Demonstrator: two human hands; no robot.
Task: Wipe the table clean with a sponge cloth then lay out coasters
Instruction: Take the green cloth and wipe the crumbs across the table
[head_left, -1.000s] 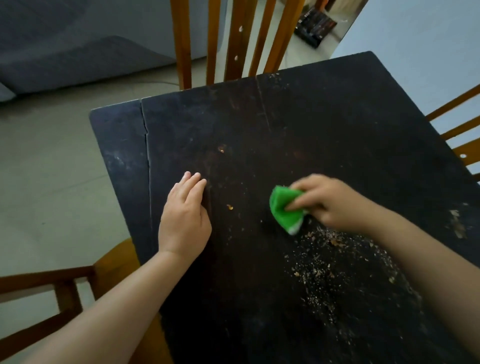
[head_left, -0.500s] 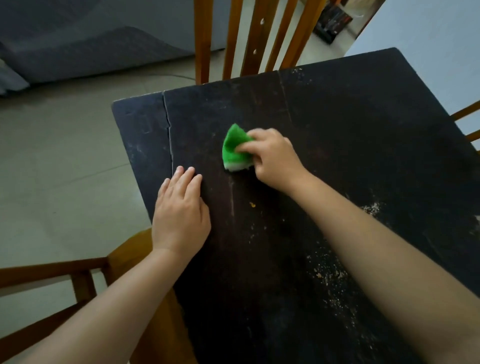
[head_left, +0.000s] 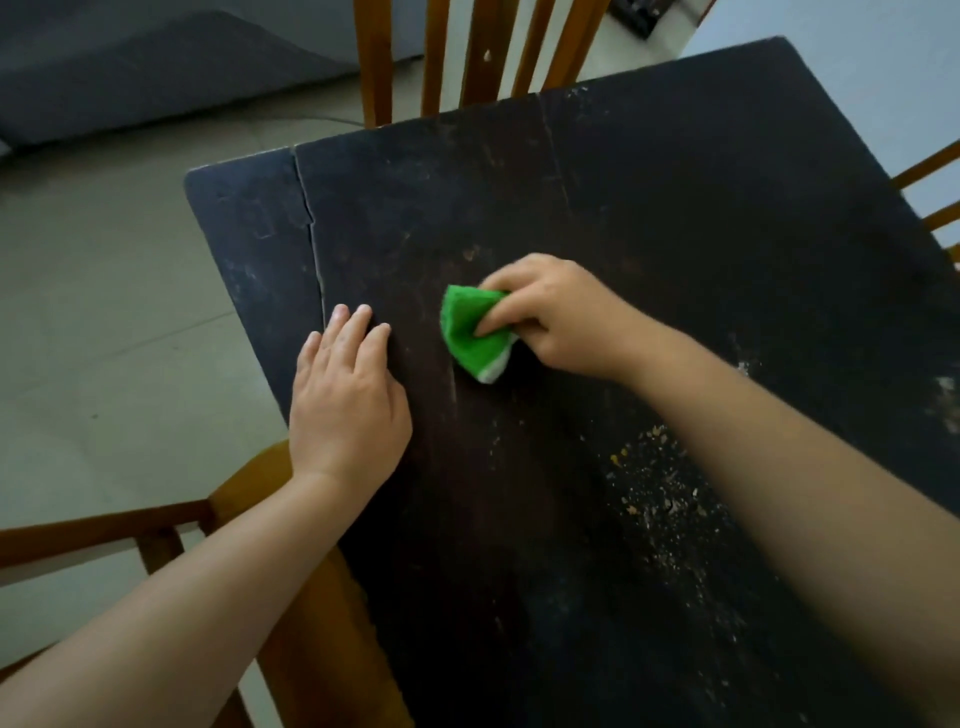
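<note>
The right hand (head_left: 558, 312) had its grip clamped on the green sponge cloth (head_left: 474, 332), pressed onto the dark bench (head_left: 675, 218); the left hand (head_left: 348, 400) lay flat, fingers straight, beside it, crumbs (head_left: 660, 499) nearby.

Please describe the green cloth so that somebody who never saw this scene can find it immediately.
Start from the dark, worn wooden table that fills most of the view. Near its middle, the right hand grips a folded bright green sponge cloth with a white underside, beside the flat left hand. It is the only vivid green thing there, unlike the pale crumbs scattered nearby.
</note>
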